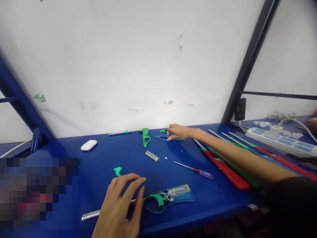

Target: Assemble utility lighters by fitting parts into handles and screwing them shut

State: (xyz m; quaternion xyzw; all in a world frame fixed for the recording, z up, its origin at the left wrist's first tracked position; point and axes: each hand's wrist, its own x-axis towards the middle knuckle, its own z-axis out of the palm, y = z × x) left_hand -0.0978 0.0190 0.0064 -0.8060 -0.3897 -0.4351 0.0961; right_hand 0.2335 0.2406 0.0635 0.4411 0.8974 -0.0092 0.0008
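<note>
My left hand hovers over the metal tube of an opened blue lighter, its fingers apart and curved. Inside that lighter half sit a clear fuel tank, white wires and a green trigger. My right hand reaches to the back of the table, thumb and fingers around a blue handle shell; a green piece lies behind it. Left of that hand is an open green handle half, joined by a wire to a metal tube.
On the blue table lie a screwdriver, a loose clear tank, a green trigger and a white case. Several long lighters, one red, lie under my right forearm. A power strip is at the right.
</note>
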